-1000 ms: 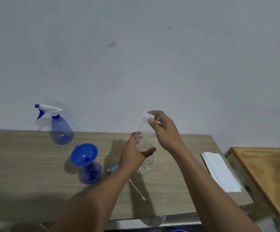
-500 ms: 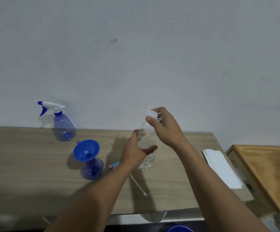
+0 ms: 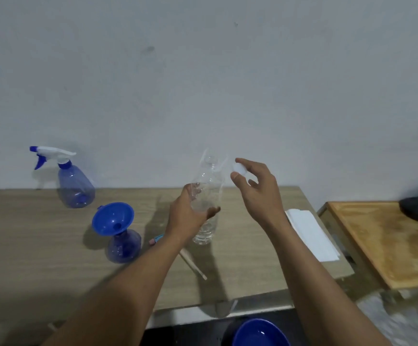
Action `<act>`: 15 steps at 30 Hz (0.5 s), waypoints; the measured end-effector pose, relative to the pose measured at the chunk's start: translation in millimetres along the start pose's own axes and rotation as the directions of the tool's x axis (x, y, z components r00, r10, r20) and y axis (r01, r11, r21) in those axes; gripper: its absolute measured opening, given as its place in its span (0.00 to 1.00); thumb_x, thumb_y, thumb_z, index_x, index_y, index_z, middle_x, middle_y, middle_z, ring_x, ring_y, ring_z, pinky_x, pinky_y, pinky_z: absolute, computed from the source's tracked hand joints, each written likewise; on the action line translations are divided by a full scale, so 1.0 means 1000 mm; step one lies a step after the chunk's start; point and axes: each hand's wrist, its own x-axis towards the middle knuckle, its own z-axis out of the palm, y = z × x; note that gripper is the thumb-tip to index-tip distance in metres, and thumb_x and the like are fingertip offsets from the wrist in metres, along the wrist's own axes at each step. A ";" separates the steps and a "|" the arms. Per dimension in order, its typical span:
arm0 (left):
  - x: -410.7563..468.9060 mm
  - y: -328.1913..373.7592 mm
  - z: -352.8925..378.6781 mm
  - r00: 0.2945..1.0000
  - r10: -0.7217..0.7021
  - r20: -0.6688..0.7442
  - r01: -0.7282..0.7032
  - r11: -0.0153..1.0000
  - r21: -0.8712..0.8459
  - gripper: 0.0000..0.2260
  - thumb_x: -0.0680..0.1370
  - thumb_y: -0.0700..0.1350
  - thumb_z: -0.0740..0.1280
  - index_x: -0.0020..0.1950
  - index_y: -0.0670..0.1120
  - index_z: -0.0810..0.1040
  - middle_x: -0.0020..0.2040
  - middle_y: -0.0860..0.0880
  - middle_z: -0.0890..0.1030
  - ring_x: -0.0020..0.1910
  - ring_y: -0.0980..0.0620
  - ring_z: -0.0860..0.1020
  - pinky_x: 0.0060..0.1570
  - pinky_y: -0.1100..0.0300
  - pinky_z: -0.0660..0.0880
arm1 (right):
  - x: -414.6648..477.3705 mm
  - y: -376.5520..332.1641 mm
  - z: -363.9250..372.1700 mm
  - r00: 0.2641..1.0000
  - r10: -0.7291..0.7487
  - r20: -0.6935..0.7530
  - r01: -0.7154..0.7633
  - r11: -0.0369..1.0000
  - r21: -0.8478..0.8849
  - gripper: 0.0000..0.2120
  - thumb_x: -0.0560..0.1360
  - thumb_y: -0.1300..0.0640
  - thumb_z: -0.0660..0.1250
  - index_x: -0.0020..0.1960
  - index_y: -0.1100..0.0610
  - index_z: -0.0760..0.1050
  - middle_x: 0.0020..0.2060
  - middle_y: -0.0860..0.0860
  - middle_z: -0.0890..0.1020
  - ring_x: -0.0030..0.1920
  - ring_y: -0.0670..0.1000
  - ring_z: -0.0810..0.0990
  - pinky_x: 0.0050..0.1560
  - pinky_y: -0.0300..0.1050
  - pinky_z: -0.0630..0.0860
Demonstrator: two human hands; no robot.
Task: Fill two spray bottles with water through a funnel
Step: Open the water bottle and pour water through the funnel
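Note:
My left hand (image 3: 190, 216) grips a clear plastic water bottle (image 3: 209, 193) upright above the table, its mouth uncovered. Just right of the bottle's neck, my right hand (image 3: 257, 193) pinches the small white cap (image 3: 239, 169) between thumb and fingertips. A blue funnel (image 3: 113, 218) sits tilted in the neck of a blue spray bottle (image 3: 124, 247) with no head, left of my left forearm. Another blue spray bottle (image 3: 74, 184), with its white trigger head on, stands at the back left by the wall.
The wooden table (image 3: 28, 245) carries a thin tube with a pink end (image 3: 193, 265) under my left wrist and a folded white cloth (image 3: 310, 233) at its right edge. A lower wooden board (image 3: 382, 240) stands to the right. A blue bowl (image 3: 260, 333) sits below the table's front edge.
My right hand has lifted the white cap off the water bottle and moved it to the right. The left hand still holds the bottle. The camera has moved closer.

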 end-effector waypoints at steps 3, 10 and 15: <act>0.001 0.000 0.000 1.000 0.016 -0.009 -0.016 1.000 0.013 0.31 0.60 0.60 0.81 0.57 0.68 0.70 0.51 0.65 0.81 0.51 0.70 0.78 0.48 0.72 0.73 | -0.025 0.032 -0.004 0.998 0.066 0.000 -0.066 0.996 -0.058 0.16 0.78 0.55 0.71 0.65 0.49 0.79 0.62 0.42 0.78 0.62 0.38 0.76 0.65 0.42 0.71; 0.003 -0.003 -0.001 0.999 0.024 -0.029 -0.023 0.999 0.033 0.33 0.57 0.65 0.79 0.57 0.69 0.68 0.49 0.69 0.78 0.50 0.81 0.73 0.44 0.83 0.67 | -0.088 0.124 0.020 0.941 0.289 0.177 -0.215 0.913 -0.346 0.20 0.80 0.48 0.68 0.71 0.48 0.74 0.77 0.52 0.67 0.79 0.53 0.59 0.76 0.54 0.61; 0.003 -0.009 0.001 0.999 0.017 -0.037 -0.016 0.999 0.028 0.34 0.57 0.66 0.79 0.58 0.69 0.68 0.52 0.66 0.80 0.54 0.72 0.77 0.54 0.69 0.74 | -0.109 0.165 0.049 0.886 0.336 0.319 -0.132 0.844 -0.520 0.18 0.82 0.48 0.63 0.71 0.48 0.72 0.74 0.48 0.69 0.78 0.55 0.60 0.73 0.67 0.60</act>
